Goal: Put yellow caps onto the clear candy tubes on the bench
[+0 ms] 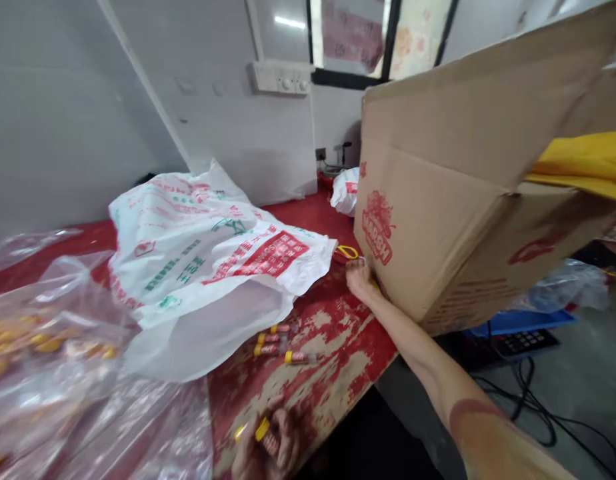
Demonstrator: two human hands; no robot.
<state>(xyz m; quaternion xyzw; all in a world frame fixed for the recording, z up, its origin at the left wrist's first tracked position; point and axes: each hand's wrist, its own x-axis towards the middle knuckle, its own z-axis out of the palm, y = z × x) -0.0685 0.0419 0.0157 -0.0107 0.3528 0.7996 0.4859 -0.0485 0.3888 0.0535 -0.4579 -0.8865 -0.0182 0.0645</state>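
Your left hand (265, 443) clamps a yellow-capped tube (269, 437); your right hand (359, 280) meets a cardboard box (428, 227).
More tubes (268, 350) lie on the red table (328, 347); your right hand's grip is hard to tell.

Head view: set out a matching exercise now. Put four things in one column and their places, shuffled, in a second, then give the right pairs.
Things:
1. Left hand
2. Right hand
3. Loose yellow-capped tubes
4. Yellow-handled scissors

Places:
A. Against the lower corner of the cardboard carton
B. In a small group on the worn red tabletop
C. Closed around a yellow-capped tube
D. By the corner of the white plastic bag, just beyond the right hand

Pairs: 1-C, 2-A, 3-B, 4-D
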